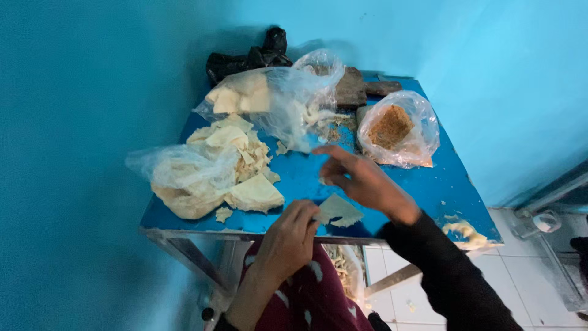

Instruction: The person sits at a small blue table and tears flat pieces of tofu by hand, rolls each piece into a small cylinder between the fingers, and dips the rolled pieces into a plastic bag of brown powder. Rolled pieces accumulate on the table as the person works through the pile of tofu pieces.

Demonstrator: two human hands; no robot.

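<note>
My left hand [288,239] pinches the edge of a thin pale dough sheet [339,211] lying at the front of the blue table [392,184]. Just behind that sheet, my right hand [361,181] hovers over the table with fingers spread, palm down, holding nothing. To the left lies a heap of similar pale dough sheets [236,153], some loose, some spilling out of a clear plastic bag [184,168].
A second clear bag with pale pieces [269,98] and a bag of brown crumbly filling [395,129] sit at the back, with black bags [251,58] and a dark block [352,89]. Dough scraps [465,232] lie at the right front corner. Turquoise walls enclose the table.
</note>
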